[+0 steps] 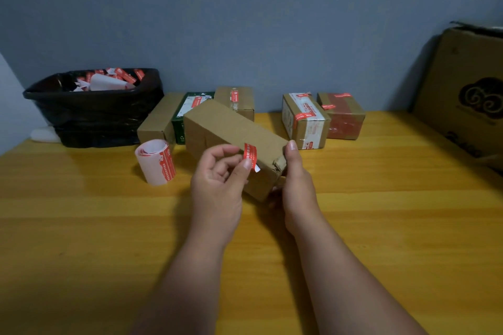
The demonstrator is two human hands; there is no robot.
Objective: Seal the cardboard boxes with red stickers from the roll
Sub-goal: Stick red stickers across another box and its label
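Observation:
A long plain cardboard box (pixel 226 130) lies tilted in the middle of the wooden table, its near end raised. My right hand (pixel 295 179) grips that near end, thumb up along the corner. My left hand (pixel 217 179) pinches a red sticker (pixel 250 155) between thumb and forefinger, held against the box's top edge near the end. The sticker roll (pixel 156 162) stands on the table to the left of the box, white backing with red labels showing.
A black bin (pixel 95 109) lined with a bag holds peeled backing scraps at the back left. Several stickered boxes (pixel 304 119) line the wall. A large open carton (pixel 468 95) stands at the right. The wooden table (pixel 109 239) stretches towards me.

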